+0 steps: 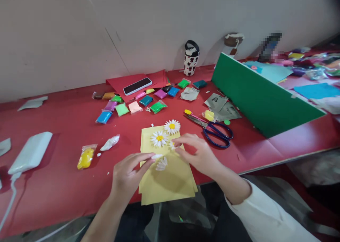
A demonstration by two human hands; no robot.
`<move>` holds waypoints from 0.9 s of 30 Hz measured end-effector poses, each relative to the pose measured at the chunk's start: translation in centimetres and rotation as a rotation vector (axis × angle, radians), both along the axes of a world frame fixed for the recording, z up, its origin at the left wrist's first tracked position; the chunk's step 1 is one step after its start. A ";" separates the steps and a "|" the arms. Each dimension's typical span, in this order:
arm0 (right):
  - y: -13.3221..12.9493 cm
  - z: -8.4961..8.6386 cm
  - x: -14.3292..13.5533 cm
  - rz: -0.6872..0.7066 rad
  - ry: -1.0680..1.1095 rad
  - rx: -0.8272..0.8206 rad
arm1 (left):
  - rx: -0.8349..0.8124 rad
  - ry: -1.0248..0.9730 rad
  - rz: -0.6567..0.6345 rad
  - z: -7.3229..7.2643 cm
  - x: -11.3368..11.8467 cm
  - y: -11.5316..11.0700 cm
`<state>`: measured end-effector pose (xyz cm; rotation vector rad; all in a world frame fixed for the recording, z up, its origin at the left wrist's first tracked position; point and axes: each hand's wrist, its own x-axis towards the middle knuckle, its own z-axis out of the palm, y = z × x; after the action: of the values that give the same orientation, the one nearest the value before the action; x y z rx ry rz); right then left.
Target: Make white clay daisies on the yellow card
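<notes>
Yellow paper sheets (pixel 170 185) lie at the table's front edge. Two white daisies with yellow centres, one (pixel 159 138) left and one (pixel 172 126) behind it, rest on their upper part; a third, smaller flower is partly hidden by my right hand. Between thumb and forefinger, my left hand (pixel 130 171) pinches a small white clay petal (pixel 157 156) over the paper. Just right of it lies a fan of white petals (pixel 161 163). My right hand (pixel 198 152) hovers over the paper's right side, its thumb and fingers apart, with nothing visible between them.
Dark-handled scissors (pixel 216 132) lie to the right, before a standing green board (pixel 260 96). Coloured clay packets (pixel 158 106) and a phone (pixel 137 86) lie further back, near a patterned cup (pixel 190 59). A yellow clay packet (pixel 86 157) and a white power bank (pixel 31 152) are at left.
</notes>
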<state>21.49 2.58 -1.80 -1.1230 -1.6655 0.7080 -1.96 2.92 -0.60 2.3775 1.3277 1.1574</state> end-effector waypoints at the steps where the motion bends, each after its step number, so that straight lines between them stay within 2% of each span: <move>1: 0.0 -0.1 -0.1 0.014 -0.095 0.013 | 0.003 0.010 -0.027 -0.1 0.2 0.0; 4: 1.0 -1.0 0.4 -0.103 -0.270 0.004 | 0.014 0.012 -0.048 -0.2 0.2 0.0; 7: 3.6 -2.1 1.6 -0.193 -0.343 -0.020 | 0.028 0.005 -0.017 0.0 -0.1 0.0; 13: 7.9 -3.4 1.9 -0.094 -0.493 -0.074 | 0.044 0.023 0.002 0.5 -0.9 -0.1; 22: 9.3 -3.9 1.8 -0.043 -0.550 -0.061 | 0.091 0.042 -0.036 0.5 -1.5 -0.4; 27: 9.3 -3.1 1.9 -0.055 -0.477 -0.005 | 0.098 0.030 -0.002 0.6 -2.5 -0.5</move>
<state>23.39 11.88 -4.93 -1.4127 -2.0166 0.4269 -4.41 2.42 0.03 2.4728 1.3058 1.2181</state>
